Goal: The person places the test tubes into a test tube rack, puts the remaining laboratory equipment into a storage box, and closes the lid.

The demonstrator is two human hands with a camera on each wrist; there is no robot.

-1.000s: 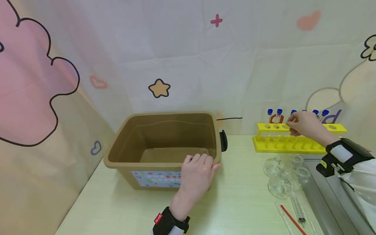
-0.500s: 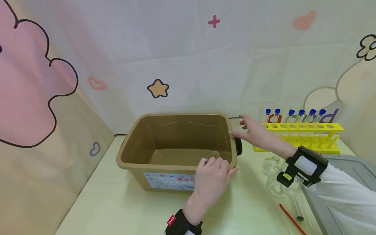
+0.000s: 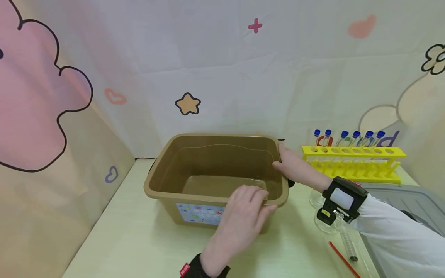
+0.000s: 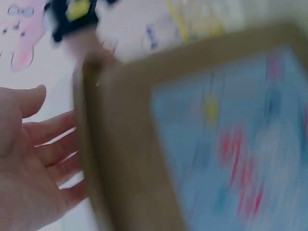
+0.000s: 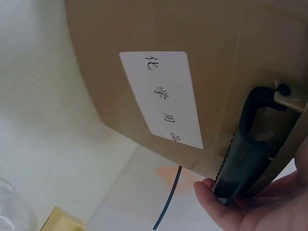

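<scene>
A brown plastic storage bin stands on the table, with nothing seen inside it. My left hand is over its front rim near the right corner. In the blurred left wrist view, the left fingers extend toward the rim, with the thumb apart from it. My right hand grips the bin's right side, thumb over the rim. From the right wrist view, its fingers curl under the black handle, beside a white label on the bin's end wall.
A yellow test tube rack with several blue-capped test tubes stands at back right. Nearer lie clear glassware, partly behind my right arm, a syringe and a red stick. A grey lid-like panel lies at the right.
My right hand has swung left from the rack to the bin's right side and taken hold there. The bin has shifted right. My left hand has loosened on the front rim.
</scene>
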